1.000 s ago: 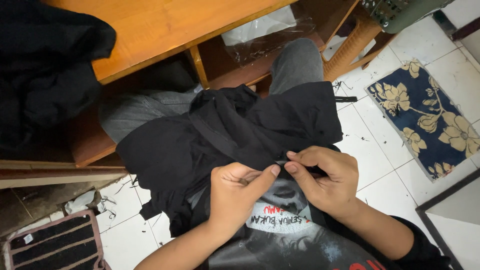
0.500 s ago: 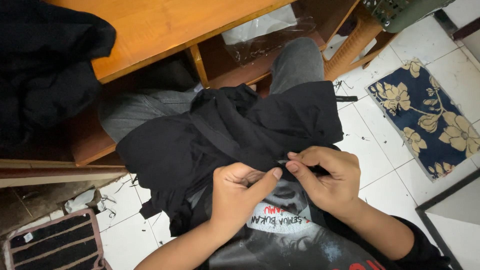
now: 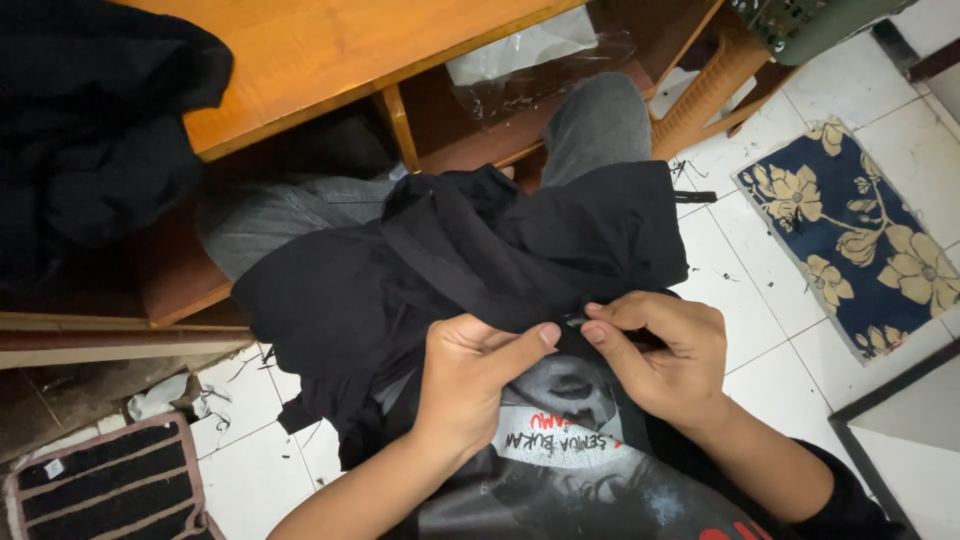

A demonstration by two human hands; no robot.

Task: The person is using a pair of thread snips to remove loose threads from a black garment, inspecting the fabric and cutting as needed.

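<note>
**Both hands pinch the black cloth**

Left hand (image 3: 470, 385) and right hand (image 3: 655, 355) grip the near edge of the black garment (image 3: 450, 270), thumbs almost meeting. It's draped across the person's lap, over grey trousers (image 3: 590, 125), below the wooden table (image 3: 340, 60); floral mat (image 3: 860, 230) lies at right.

Home sewing corner: white tiled floor (image 3: 760, 330), floral mat (image 3: 860, 230), wooden table (image 3: 330, 60), fabric scraps.

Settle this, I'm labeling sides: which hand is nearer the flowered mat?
Right. The right hand pinches the black cloth on the side toward the flowered mat; the left hand is farther away.
</note>
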